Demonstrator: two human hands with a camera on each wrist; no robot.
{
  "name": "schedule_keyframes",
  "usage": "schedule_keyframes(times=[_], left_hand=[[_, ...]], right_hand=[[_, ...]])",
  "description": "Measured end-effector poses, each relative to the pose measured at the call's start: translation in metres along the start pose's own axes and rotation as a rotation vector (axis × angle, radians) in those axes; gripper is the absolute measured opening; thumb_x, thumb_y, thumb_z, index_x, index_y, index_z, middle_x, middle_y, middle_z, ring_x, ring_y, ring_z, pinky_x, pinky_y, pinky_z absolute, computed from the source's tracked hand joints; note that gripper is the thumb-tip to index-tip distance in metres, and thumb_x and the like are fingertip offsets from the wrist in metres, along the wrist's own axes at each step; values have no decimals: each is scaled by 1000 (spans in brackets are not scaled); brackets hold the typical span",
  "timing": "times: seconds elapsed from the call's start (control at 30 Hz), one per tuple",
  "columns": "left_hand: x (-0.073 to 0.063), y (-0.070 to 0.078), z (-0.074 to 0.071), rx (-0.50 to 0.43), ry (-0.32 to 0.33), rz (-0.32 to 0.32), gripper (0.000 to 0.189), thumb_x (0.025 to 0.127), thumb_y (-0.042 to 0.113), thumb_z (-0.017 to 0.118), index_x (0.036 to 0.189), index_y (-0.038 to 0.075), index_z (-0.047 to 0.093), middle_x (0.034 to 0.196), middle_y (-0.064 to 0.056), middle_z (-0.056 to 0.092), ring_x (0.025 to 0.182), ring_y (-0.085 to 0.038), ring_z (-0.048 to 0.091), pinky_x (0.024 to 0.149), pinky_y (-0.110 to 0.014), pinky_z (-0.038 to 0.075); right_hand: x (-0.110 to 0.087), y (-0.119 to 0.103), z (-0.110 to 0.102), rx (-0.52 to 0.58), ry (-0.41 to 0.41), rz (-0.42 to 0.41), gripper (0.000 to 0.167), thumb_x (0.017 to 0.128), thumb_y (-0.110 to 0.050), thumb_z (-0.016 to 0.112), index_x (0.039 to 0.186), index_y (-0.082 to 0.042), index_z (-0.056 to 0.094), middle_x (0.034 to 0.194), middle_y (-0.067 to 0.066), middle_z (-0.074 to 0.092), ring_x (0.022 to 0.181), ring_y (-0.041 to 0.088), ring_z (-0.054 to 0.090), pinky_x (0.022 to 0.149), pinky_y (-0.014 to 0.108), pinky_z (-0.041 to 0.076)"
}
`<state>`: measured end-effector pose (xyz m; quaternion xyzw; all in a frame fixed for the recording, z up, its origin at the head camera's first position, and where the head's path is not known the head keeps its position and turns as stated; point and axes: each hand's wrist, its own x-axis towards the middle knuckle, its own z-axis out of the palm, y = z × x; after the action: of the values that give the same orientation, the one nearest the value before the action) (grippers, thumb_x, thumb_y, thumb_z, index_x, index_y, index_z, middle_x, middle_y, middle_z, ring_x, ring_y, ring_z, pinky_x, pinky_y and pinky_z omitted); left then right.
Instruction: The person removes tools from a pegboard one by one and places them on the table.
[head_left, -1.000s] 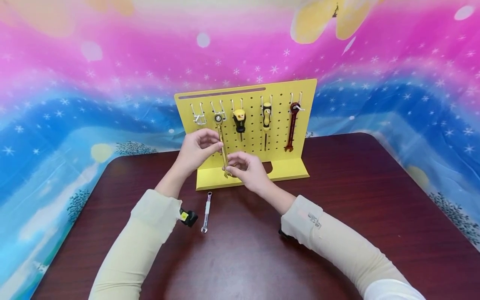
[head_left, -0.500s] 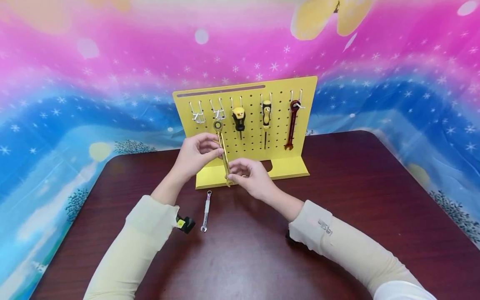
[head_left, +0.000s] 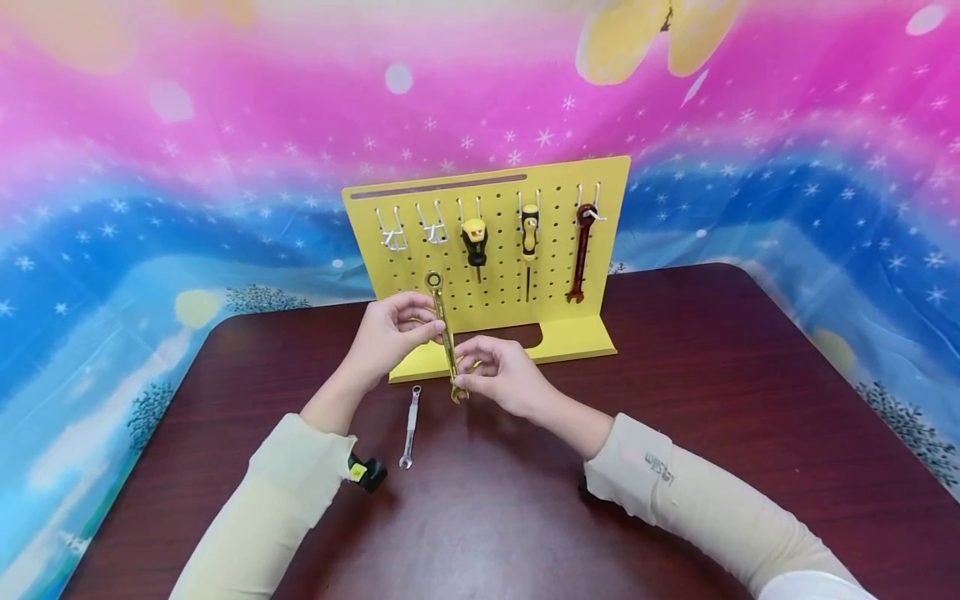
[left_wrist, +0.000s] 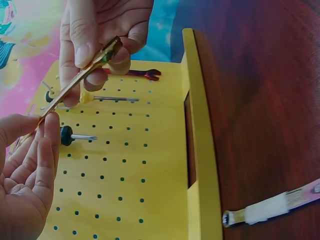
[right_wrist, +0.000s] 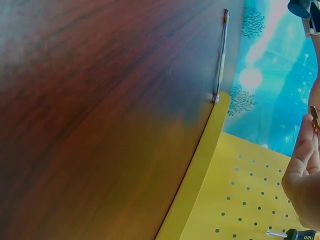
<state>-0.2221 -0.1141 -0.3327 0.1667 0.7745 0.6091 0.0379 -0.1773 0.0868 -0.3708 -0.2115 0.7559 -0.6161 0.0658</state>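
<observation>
A gold combination wrench (head_left: 445, 335) is held in front of the yellow pegboard (head_left: 495, 292), its ring end up and its open end down. My left hand (head_left: 390, 335) pinches the shaft between thumb and fingers, a little below the ring. Lower down, near the open end, my right hand (head_left: 501, 375) pinches it too. In the left wrist view the wrench (left_wrist: 75, 80) runs slantwise between both hands. At the right edge of the right wrist view, only part of the right hand (right_wrist: 305, 165) shows.
A silver wrench (head_left: 410, 427) lies on the dark red table (head_left: 495, 500), in front of the board. On the board hang two screwdrivers, one stubby (head_left: 476, 243) and one longer (head_left: 529, 233), and a red wrench (head_left: 582, 254). Two left hooks (head_left: 393, 237) hold nothing.
Both hands have brought the gold wrench down and toward me, from its ring at the second hook to clear below it. The silver wrench and the other hung tools stay put.
</observation>
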Motion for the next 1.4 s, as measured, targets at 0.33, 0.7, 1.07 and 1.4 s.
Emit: schedule_keyframes(times=[0.33, 0.7, 1.07, 1.4], left_hand=[[-11, -8, 6, -33, -40, -57, 31, 90, 2, 69, 118, -7, 60, 83, 4, 73, 73, -6, 72, 78, -29, 60], [-20, -26, 17, -111, -85, -130, 29, 90, -5, 66, 117, -12, 57, 81, 3, 72, 70, -9, 71, 81, -40, 61], [-25, -40, 19, -85, -153, -206, 29, 90, -2, 66, 116, -11, 56, 80, -2, 73, 69, -12, 71, 81, -42, 61], [-32, -53, 19, -61, -194, -233, 26, 91, -2, 65, 114, -11, 57, 79, -4, 75, 69, -12, 72, 79, -40, 61]], right_hand=[[-11, 2, 1, 80, -50, 79, 31, 86, 8, 69, 116, 10, 60, 92, 19, 71, 80, 7, 66, 79, 22, 57], [-19, 15, 3, 177, -116, 107, 37, 86, 13, 64, 120, 11, 49, 80, 22, 69, 64, 12, 66, 68, 28, 59], [-26, 26, 9, 209, -133, 203, 31, 87, 11, 62, 115, 10, 49, 73, 4, 70, 59, 13, 66, 65, 28, 59], [-30, 33, 14, 176, -169, 221, 29, 87, 10, 62, 114, 11, 50, 79, 23, 72, 60, 11, 67, 65, 25, 57]])
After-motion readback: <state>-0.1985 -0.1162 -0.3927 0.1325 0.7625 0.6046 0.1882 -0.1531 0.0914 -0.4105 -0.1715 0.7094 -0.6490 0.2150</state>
